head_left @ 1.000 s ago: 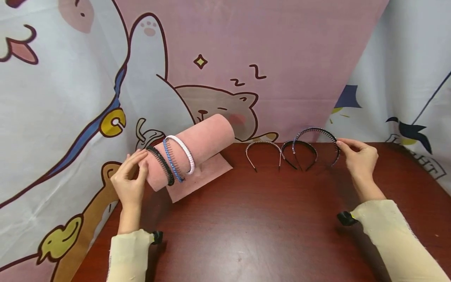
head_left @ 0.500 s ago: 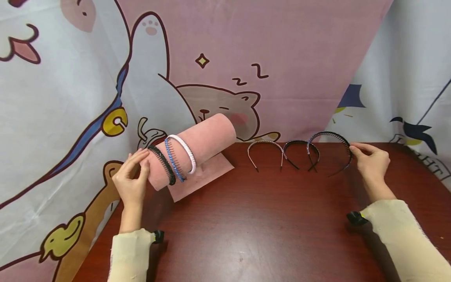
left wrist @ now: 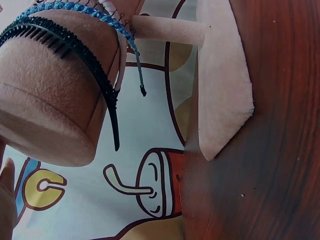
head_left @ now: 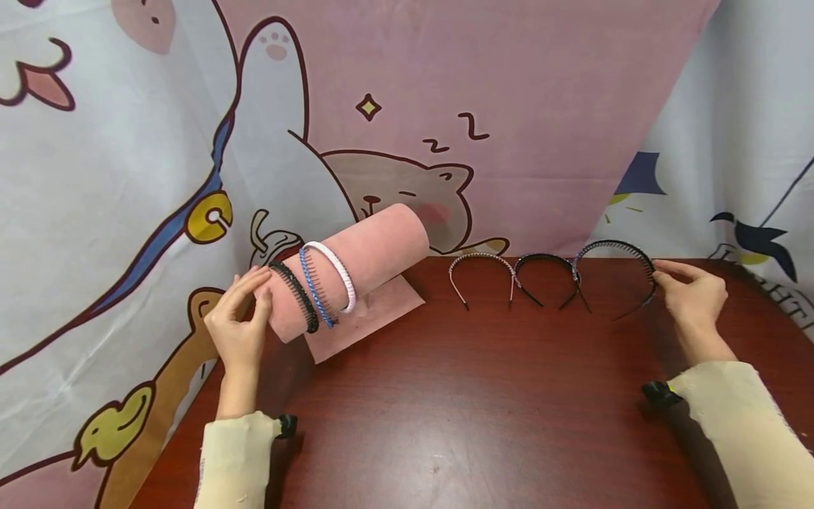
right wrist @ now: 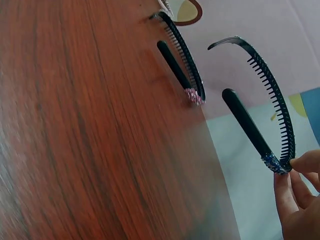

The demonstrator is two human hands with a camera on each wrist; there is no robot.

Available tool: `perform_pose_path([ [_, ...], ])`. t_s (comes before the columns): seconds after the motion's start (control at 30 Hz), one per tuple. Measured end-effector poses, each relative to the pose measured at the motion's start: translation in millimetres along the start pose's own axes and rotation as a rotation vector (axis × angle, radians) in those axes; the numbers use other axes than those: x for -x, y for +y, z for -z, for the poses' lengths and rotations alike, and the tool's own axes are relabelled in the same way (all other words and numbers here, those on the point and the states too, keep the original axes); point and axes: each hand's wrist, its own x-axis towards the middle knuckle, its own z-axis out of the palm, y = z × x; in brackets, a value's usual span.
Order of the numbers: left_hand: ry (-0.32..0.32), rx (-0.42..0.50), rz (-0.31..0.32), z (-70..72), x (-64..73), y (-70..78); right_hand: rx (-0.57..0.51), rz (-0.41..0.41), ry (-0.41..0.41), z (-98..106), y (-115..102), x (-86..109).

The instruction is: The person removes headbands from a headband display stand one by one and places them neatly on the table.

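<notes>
A pink padded headband stand [head_left: 381, 244], a roll on a stem and base, tilts at the left. It carries a black headband [head_left: 295, 297], a blue braided headband [head_left: 313, 286] and a white headband [head_left: 335, 268]. My left hand [head_left: 238, 322] rests its fingers on the roll's near end; most of that hand is outside the left wrist view. My right hand [head_left: 693, 297] pinches a dark toothed headband with blue glitter [right wrist: 280, 107] by its side between thumb and fingers. Left of it, a black headband with pink beads [right wrist: 187, 62] and a pale beaded headband [head_left: 480, 256] stand on their ends.
The dark red wooden table [head_left: 458, 410] runs up to a cartoon-printed cloth backdrop [head_left: 540, 127] behind and at both sides. The stand's flat pink base [head_left: 375, 318] lies on the table under the roll.
My right hand has moved to the right with the blue-glitter headband, away from overlapping the black one. My left hand stays at the stand's end. The head view has shifted slightly.
</notes>
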Motion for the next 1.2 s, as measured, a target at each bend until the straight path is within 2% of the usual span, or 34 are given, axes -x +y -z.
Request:
perform_pose_path([
  [0.37,0.003,-0.013,-0.004,-0.9,-1.7,-0.2,0.085,-0.059,0.007,6.8,7.3,-20.9],
  [0.67,0.001,-0.013,-0.01,-1.1,-2.3,1.3,0.108,-0.074,0.007,3.3,12.2,-29.7],
  [0.8,-0.001,-0.015,-0.011,-1.3,-3.1,1.0,0.121,-0.056,0.002,-0.8,16.6,-35.4],
  [1.0,-0.003,-0.014,-0.013,-0.6,-1.9,-0.7,0.109,-0.074,-0.016,-7.7,22.2,-41.8],
  [1.2,-0.006,-0.016,-0.014,-0.5,1.0,-2.4,0.043,-0.119,-0.006,-10.3,27.5,-47.3],
])
